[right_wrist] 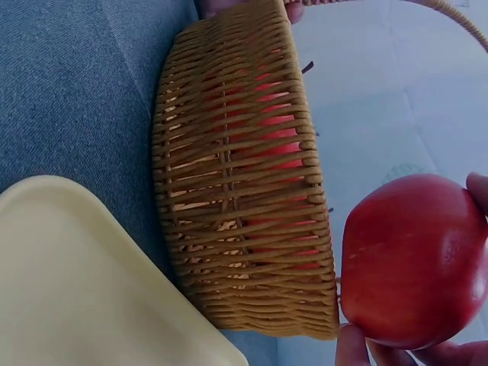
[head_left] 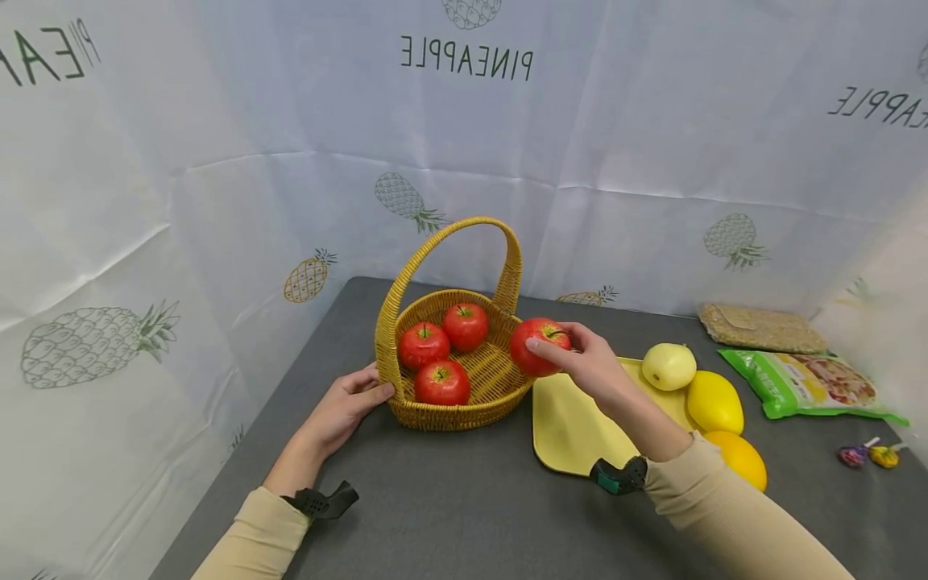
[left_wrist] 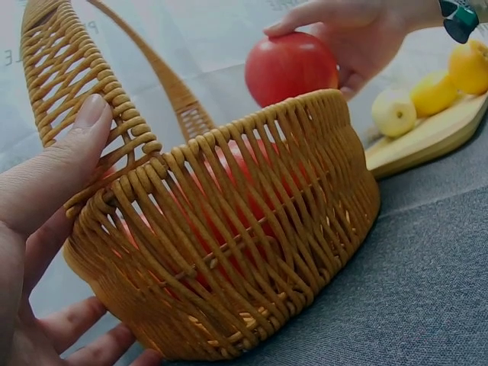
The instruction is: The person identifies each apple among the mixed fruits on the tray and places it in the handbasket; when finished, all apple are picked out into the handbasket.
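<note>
A wicker basket (head_left: 464, 417) with a tall arched handle stands on the dark table, three red apples (head_left: 442, 383) inside it. My left hand (head_left: 348, 407) holds the basket's left side, thumb on the rim by the handle's foot and fingers along the outer wall, as the left wrist view shows. In my right hand (head_left: 590, 362) is another red apple (head_left: 535, 346), gripped between thumb and fingers at the basket's right rim. The right wrist view has this apple (right_wrist: 415, 259) just above and beside the rim.
Right of the basket lies a yellow tray (head_left: 573, 427). On or beside it are a pale round fruit (head_left: 669, 366), a yellow fruit (head_left: 714, 403) and an orange fruit (head_left: 739, 459). Farther right are a green packet (head_left: 812, 385), a brown packet (head_left: 761, 328) and two lollipops (head_left: 853, 456).
</note>
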A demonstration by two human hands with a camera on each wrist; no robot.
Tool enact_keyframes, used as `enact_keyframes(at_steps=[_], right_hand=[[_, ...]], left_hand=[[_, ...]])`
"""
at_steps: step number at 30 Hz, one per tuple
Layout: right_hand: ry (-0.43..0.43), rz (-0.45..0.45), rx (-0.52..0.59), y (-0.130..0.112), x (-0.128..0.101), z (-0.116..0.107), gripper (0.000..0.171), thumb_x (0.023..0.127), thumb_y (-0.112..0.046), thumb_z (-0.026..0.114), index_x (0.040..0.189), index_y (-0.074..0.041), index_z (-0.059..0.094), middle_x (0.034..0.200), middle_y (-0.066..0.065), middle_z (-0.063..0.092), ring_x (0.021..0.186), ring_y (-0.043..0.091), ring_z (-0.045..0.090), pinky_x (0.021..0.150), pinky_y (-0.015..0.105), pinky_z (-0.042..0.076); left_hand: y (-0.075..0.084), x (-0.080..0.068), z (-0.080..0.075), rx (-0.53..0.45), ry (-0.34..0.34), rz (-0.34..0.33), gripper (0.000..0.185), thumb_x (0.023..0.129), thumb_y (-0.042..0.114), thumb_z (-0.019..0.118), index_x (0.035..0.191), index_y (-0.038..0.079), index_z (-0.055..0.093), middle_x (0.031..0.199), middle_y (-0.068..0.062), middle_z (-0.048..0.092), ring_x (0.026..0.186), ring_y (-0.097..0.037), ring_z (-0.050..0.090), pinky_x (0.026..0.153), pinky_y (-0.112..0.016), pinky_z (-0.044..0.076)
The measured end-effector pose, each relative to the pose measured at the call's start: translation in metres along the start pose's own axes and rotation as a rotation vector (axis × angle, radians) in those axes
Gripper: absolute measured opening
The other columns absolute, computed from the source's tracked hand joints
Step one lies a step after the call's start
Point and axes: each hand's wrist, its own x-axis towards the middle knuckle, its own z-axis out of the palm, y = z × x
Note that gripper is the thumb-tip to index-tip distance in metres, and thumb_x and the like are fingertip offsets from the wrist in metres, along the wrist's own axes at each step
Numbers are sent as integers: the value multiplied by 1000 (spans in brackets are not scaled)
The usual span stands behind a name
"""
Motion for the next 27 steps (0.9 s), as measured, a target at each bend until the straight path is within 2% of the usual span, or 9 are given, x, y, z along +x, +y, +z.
enact_keyframes(at_steps=[3, 8, 14, 16, 23, 27], right_hand=[[3, -14, -43, 0, 1, 2, 78, 89, -53, 77, 147, -10, 48, 137, 13, 56, 123, 30, 53, 103, 53, 45], [-3, -36, -91, -2, 5, 6, 77, 87, -53, 79, 146, -13, 50, 135, 12, 58, 122, 30, 56, 100, 54, 48], [-37, -57, -118, -5, 8, 10, 74, 86, -52, 81, 144, -15, 53, 129, 11, 62, 118, 29, 58, 97, 54, 50], [-67, -70, -137, -7, 8, 12, 73, 86, -51, 81, 143, -16, 54, 128, 10, 63, 118, 29, 59, 96, 54, 51], [-161, -129, -257, -15, 12, 16, 75, 84, -51, 83, 144, -16, 55, 124, 7, 64, 113, 29, 60, 84, 41, 56], [-207, -142, -310, -21, 14, 16, 78, 84, -50, 83, 147, -15, 53, 125, 7, 63, 112, 31, 60, 83, 40, 56]], left_hand=[[0, 1, 0, -7, -1, 2, 38, 102, 9, 64, 134, -12, 58, 166, -19, 22, 153, -34, 14, 104, -23, 44], [-1, 1, 0, -12, 11, -2, 31, 102, 10, 65, 130, -2, 66, 166, -20, 22, 153, -34, 14, 103, -23, 44], [-1, 2, 1, -4, 22, -10, 40, 101, 11, 66, 132, -13, 58, 165, -19, 24, 154, -34, 15, 103, -23, 44], [-1, 2, 1, 3, 27, -16, 39, 101, 11, 66, 130, -14, 59, 165, -19, 24, 154, -34, 15, 103, -22, 43], [-2, 1, 1, 4, 28, -15, 40, 101, 11, 66, 131, -14, 58, 166, -18, 23, 154, -34, 13, 103, -22, 43], [-2, 2, 1, 10, 23, -9, 40, 101, 10, 65, 131, -15, 57, 166, -18, 23, 154, -34, 14, 103, -23, 44]])
